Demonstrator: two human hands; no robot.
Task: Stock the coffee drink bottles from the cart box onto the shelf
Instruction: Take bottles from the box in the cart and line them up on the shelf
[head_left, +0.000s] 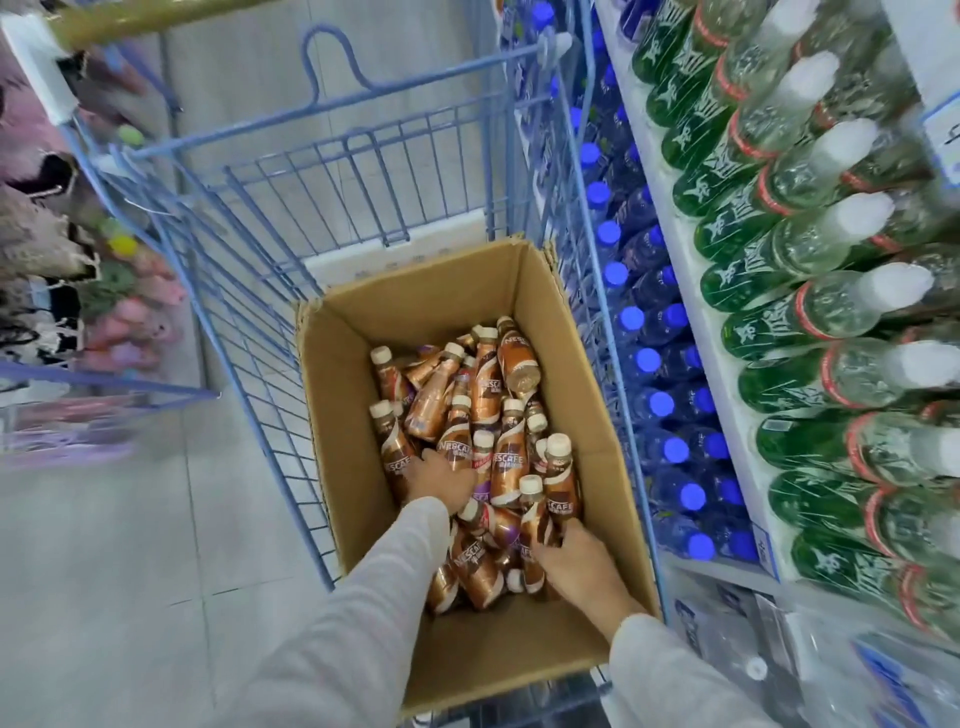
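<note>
Coffee drink bottles (511, 457) are being kept heaped in the cardboard box (343, 415) at six o'clock, the shelf (691, 270) lying at three o'clock. One bottle (535, 519) is being gripped by the right hand (579, 564); the hold of the left hand (441, 480) cannot be told.

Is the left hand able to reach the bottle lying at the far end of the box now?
Probably yes. The box is open on top, the far bottle lies on top of the pile, and nothing stands between it and the left hand.
</note>
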